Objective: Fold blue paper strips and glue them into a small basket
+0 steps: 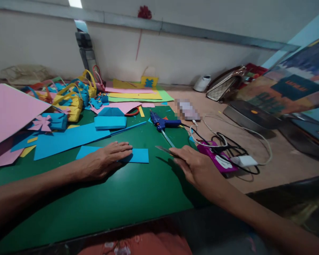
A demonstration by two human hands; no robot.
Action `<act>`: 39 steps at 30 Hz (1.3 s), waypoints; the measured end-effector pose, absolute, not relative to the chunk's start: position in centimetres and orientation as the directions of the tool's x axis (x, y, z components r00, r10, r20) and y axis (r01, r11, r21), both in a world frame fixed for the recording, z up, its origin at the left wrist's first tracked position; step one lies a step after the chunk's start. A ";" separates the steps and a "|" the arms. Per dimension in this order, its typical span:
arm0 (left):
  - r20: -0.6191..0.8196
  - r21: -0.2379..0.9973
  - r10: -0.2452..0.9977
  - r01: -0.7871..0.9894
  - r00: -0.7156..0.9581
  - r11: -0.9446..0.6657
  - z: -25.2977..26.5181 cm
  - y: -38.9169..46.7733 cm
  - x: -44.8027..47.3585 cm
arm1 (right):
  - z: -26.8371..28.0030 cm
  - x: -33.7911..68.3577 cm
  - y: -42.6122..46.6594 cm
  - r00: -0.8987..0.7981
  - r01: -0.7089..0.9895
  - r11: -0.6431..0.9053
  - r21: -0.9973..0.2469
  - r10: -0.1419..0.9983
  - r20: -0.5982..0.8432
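My left hand [110,157] lies flat, fingers stretched out, on a blue strip of foam sheet or stiff paper [139,156] on the green board [117,198]. Between the finger and thumb of my right hand [194,163] is a cutter knife [163,149]; its thin grey blade points left toward the strip's end, apart from it. The knife's handle is mostly hidden in the hand. Just behind the blade rests a blue hot glue gun [162,122] with a clear glue stick in its back. A folded blue box shape [110,122] stands beyond my left hand.
Small blue and yellow handled baskets [74,102] crowd the left back beside a large pink sheet [13,113]. A purple power strip [218,157] with tangled cables, a blurred-out phone [188,109] and a patterned bag [225,83] are on the right. Coloured sheets [138,94] lie at the back.
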State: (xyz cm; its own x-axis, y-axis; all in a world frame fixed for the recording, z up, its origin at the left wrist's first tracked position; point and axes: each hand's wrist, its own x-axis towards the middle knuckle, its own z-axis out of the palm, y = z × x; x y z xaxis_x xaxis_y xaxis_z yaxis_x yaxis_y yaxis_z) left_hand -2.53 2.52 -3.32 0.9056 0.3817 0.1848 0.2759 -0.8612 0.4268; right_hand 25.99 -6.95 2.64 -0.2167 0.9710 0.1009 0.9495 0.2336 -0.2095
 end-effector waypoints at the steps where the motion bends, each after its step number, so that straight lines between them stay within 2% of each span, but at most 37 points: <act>1: 0.195 0.438 0.383 0.269 0.903 -0.858 -3.3 2.6 -2.6 | 2.6 26.0 -6.9 -0.210 0.969 0.216 -0.118 0.976 0.056; 4: 0.218 0.456 0.385 0.255 0.897 -0.853 -3.3 2.6 -2.5 | 2.5 25.2 -6.7 -0.177 0.976 0.186 0.111 0.981 -0.084; 7: 0.216 0.455 0.389 0.260 0.896 -0.852 -2.9 2.4 -2.4 | 2.7 24.3 -6.3 -0.157 0.964 0.183 0.193 0.977 -0.145; 18: 0.166 0.426 0.393 0.294 0.905 -0.856 -3.0 2.4 -2.4 | 2.6 23.8 -6.0 -0.218 0.958 0.242 0.151 0.963 -0.160; 32: 0.188 0.357 0.369 0.287 0.910 -0.889 -3.8 2.8 -2.2 | 1.6 24.4 -6.3 -0.379 0.915 0.392 0.096 0.917 -0.128; 39: 0.225 0.309 0.454 0.379 0.862 -0.872 -4.2 2.5 -1.4 | 1.4 24.8 -5.3 -0.395 0.911 0.399 0.106 0.917 -0.058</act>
